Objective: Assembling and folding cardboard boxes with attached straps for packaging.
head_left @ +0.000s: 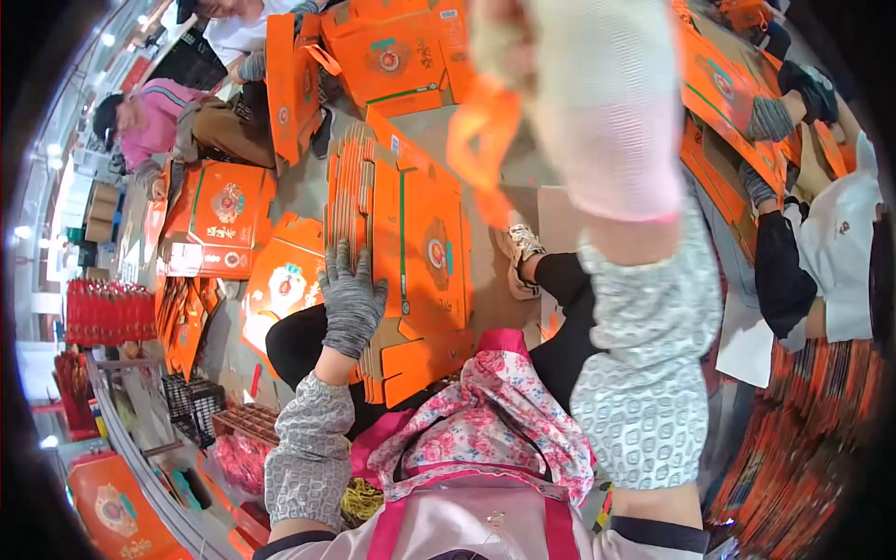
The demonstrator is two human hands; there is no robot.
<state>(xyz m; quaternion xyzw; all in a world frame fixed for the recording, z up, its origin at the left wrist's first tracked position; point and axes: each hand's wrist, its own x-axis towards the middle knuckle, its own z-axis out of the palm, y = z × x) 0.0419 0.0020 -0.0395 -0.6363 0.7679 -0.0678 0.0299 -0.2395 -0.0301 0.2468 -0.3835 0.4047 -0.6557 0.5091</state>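
while the left hand (352, 297), gloved in grey, is laid flat with fingers spread on a stack of flattened orange cartons (401, 252), the stack's long axis is seen running away from the person, just right of that hand. an orange strip (481, 140) is pinched in the raised right hand (537, 42), blurred, up and right of the stack. beyond the left hand, an assembled orange box (219, 219) is seen closed; its contents cannot be told.
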